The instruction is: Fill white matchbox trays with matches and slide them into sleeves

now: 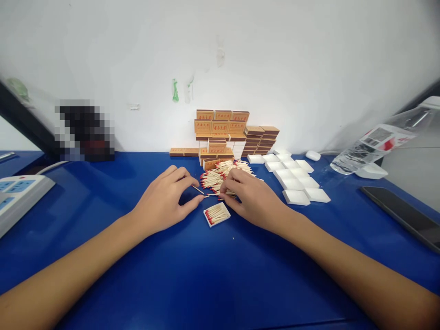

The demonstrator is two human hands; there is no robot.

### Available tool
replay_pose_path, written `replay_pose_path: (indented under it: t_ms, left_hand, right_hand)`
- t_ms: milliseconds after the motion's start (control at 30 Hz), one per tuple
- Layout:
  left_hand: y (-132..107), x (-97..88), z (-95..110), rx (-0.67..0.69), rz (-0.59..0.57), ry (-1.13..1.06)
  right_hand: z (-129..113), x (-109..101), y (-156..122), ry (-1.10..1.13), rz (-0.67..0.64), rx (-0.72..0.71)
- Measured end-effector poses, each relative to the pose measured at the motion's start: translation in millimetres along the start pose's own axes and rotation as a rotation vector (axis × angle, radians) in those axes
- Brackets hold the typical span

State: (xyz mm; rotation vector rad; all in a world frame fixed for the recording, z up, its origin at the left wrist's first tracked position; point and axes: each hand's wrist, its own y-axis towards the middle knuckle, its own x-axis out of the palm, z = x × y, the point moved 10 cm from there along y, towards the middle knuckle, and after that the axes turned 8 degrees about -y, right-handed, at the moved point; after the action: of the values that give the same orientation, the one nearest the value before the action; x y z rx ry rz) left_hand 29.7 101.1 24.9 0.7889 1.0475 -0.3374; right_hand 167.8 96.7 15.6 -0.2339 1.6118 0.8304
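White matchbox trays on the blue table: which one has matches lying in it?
The lone tray in front of the match pile; red-tipped matches lie in it, while none show in the trays grouped at right.

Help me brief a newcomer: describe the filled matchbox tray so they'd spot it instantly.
On the blue table, find the loose heap of matches before the stacked matchboxes. Nearer the viewer, by the right hand, lies a small white tray. It stands alone, apart from the other trays clustered to the right, and holds lined-up red-tipped matches.
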Motion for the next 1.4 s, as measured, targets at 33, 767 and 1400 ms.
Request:
replay_pose_path:
  t_ms: [33,767,1400]
  left_hand:
    - [0,3.1,-2,0.003,-0.021,-0.003]
    - [1,19.4,-12,-0.04,-0.124,-0.038]
    - [-3,16.0,30,-0.137,-0.033,-0.307]
  right_hand:
    - [0,1,1,-0.012,-0.013,0.002]
    - [0,-7,-2,0.003,-0.149,0.009]
    - [17,-12,-14,-0.075,-0.183,0.048]
